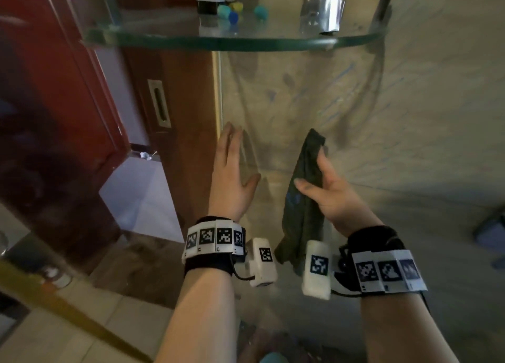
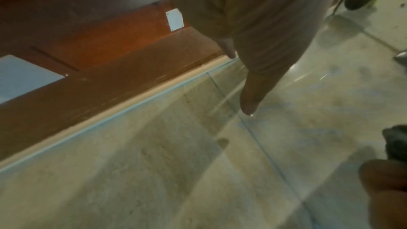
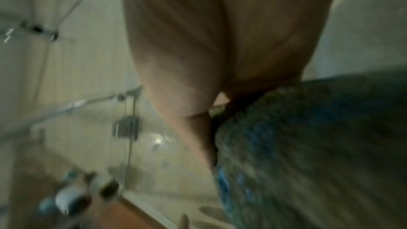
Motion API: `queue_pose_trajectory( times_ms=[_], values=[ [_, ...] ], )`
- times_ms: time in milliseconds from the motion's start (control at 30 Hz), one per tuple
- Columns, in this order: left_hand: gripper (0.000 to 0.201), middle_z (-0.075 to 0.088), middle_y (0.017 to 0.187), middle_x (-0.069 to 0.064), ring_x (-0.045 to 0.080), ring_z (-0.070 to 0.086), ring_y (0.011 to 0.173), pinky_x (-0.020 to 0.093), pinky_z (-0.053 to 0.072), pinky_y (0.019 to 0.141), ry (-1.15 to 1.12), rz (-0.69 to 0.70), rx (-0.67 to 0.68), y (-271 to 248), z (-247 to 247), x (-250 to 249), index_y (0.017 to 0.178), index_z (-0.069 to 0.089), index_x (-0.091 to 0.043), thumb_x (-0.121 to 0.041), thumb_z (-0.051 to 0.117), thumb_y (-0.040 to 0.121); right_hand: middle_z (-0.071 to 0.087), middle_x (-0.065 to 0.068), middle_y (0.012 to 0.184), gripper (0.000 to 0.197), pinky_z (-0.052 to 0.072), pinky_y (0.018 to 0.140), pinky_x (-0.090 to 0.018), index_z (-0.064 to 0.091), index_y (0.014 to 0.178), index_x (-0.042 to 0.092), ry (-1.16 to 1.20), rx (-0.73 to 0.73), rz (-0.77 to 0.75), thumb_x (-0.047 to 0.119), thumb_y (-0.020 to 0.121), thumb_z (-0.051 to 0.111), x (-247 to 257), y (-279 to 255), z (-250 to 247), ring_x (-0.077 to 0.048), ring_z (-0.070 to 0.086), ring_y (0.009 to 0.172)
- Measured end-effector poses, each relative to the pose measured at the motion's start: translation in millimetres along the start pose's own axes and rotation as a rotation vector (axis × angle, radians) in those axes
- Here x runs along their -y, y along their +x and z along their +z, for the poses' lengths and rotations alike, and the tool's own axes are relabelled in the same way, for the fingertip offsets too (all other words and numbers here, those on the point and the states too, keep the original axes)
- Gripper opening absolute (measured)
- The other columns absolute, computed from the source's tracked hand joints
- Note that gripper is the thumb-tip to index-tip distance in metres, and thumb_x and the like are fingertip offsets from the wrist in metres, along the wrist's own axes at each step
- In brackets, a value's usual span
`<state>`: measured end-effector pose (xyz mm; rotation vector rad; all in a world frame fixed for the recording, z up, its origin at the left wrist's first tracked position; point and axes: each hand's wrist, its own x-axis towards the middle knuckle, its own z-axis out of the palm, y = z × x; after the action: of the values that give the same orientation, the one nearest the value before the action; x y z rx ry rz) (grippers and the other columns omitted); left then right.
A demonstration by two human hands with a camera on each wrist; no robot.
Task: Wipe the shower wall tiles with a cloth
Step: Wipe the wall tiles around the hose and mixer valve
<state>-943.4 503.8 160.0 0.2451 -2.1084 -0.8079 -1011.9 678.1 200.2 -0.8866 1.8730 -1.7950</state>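
Note:
The beige wall tiles (image 1: 314, 100) carry faint blue streaks and dark smudges. My right hand (image 1: 325, 188) holds a dark green-grey cloth (image 1: 303, 198) between thumb and fingers; the cloth hangs down in front of the wall. In the right wrist view the cloth (image 3: 308, 145) fills the lower right, with blue stains near the thumb. My left hand (image 1: 232, 168) lies flat with straight fingers against the tiles, beside the wooden door frame (image 1: 188, 111). The left wrist view shows its fingers (image 2: 253, 97) extended over the tile (image 2: 154, 163), holding nothing.
A curved glass corner shelf (image 1: 246, 41) juts out above the hands, with small coloured balls (image 1: 233, 14) and a chrome bracket (image 1: 330, 7) on it. A red-brown door (image 1: 54, 76) stands at the left. Tiled floor (image 1: 82, 321) lies below.

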Motion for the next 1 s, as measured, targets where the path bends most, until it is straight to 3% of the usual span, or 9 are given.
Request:
queue_pose_trajectory(
  times_ms=[100, 200, 267, 333, 400, 467, 633, 733, 1000],
  values=[
    [0.111, -0.009, 0.16, 0.007, 0.02, -0.001, 0.149, 0.027, 0.011, 0.119, 0.041, 0.003, 0.059, 1.5, 8.1, 9.0, 0.148, -0.003, -0.022, -0.011, 0.08, 0.075, 0.025, 0.017, 0.146, 0.068, 0.025, 0.112, -0.021, 0.018, 0.144, 0.034, -0.287, 0.054, -0.036, 0.003, 0.094, 0.052, -5.5, 8.2, 0.9, -0.005, 0.027, 0.137],
    [0.119, -0.02, 0.156, 0.002, 0.015, -0.008, 0.146, 0.039, 0.017, 0.12, 0.094, -0.025, 0.086, 3.1, 15.0, 13.7, 0.146, -0.011, -0.02, -0.02, 0.083, 0.073, 0.026, 0.014, 0.145, 0.065, 0.021, 0.102, -0.009, 0.019, 0.147, 0.031, -0.571, 0.089, -0.073, 0.005, 0.096, 0.049, -8.8, 13.2, 1.1, -0.009, 0.026, 0.137],
    [0.121, -0.024, 0.153, 0.001, 0.01, -0.013, 0.143, 0.037, 0.015, 0.12, 0.145, -0.027, 0.102, 4.1, 18.5, 16.6, 0.146, -0.013, -0.018, -0.027, 0.083, 0.073, 0.036, -0.002, 0.148, 0.063, 0.027, 0.101, -0.013, 0.02, 0.149, 0.031, -0.734, 0.079, -0.089, 0.008, 0.097, 0.048, -11.4, 17.0, 1.2, -0.018, 0.035, 0.134],
    [0.121, -0.026, 0.152, 0.002, 0.01, -0.018, 0.141, 0.032, 0.007, 0.119, 0.183, -0.026, 0.119, 5.3, 21.1, 20.1, 0.146, -0.014, -0.016, -0.031, 0.082, 0.073, 0.045, -0.014, 0.142, 0.062, 0.036, 0.104, -0.029, 0.02, 0.149, 0.031, -0.822, 0.058, -0.096, 0.008, 0.097, 0.045, -14.8, 20.1, 2.7, -0.027, 0.044, 0.128],
    [0.121, -0.027, 0.151, 0.003, 0.011, -0.02, 0.141, 0.03, 0.003, 0.118, 0.205, -0.021, 0.123, 5.8, 23.1, 22.7, 0.145, -0.015, -0.014, -0.033, 0.081, 0.074, 0.052, -0.02, 0.132, 0.06, 0.042, 0.098, -0.041, 0.021, 0.148, 0.031, -0.877, 0.041, -0.111, 0.008, 0.097, 0.042, -19.5, 22.8, 5.0, -0.033, 0.051, 0.118],
    [0.12, -0.027, 0.15, 0.003, 0.012, -0.02, 0.141, 0.032, 0.003, 0.118, 0.211, -0.017, 0.124, 5.5, 24.6, 24.6, 0.144, -0.015, -0.013, -0.034, 0.08, 0.074, 0.055, -0.021, 0.125, 0.058, 0.042, 0.094, -0.045, 0.021, 0.148, 0.033, -0.937, 0.042, -0.113, 0.01, 0.098, 0.039, -25.8, 25.0, 8.2, -0.035, 0.052, 0.112],
    [0.12, -0.026, 0.15, 0.005, 0.013, -0.017, 0.141, 0.035, 0.008, 0.117, 0.2, -0.006, 0.143, 5.5, 24.5, 27.3, 0.144, -0.015, -0.012, -0.033, 0.08, 0.073, 0.053, -0.016, 0.115, 0.058, 0.043, 0.091, -0.045, 0.025, 0.146, 0.039, -1.013, 0.041, -0.123, 0.012, 0.097, 0.039, -41.5, 29.2, 23.3, -0.034, 0.052, 0.105],
    [0.121, -0.025, 0.15, 0.007, 0.016, -0.015, 0.141, 0.037, 0.012, 0.118, 0.231, 0.003, 0.142, 4.3, 24.3, 26.4, 0.145, -0.014, -0.01, -0.03, 0.081, 0.072, 0.051, -0.012, 0.119, 0.059, 0.044, 0.091, -0.043, 0.025, 0.146, 0.042, -1.045, -0.006, -0.102, 0.014, 0.096, 0.038, -46.3, 29.1, 28.4, -0.031, 0.052, 0.107],
    [0.125, -0.029, 0.152, -0.001, 0.013, -0.018, 0.143, 0.033, 0.008, 0.119, 0.324, 0.012, 0.113, 2.7, 28.4, 31.4, 0.147, -0.018, -0.012, -0.023, 0.082, 0.072, 0.054, -0.01, 0.115, 0.054, 0.041, 0.071, -0.033, 0.022, 0.146, 0.044, -1.326, -0.015, -0.025, 0.021, 0.099, 0.033, -59.6, 19.4, 44.3, -0.031, 0.057, 0.098]
  ],
)
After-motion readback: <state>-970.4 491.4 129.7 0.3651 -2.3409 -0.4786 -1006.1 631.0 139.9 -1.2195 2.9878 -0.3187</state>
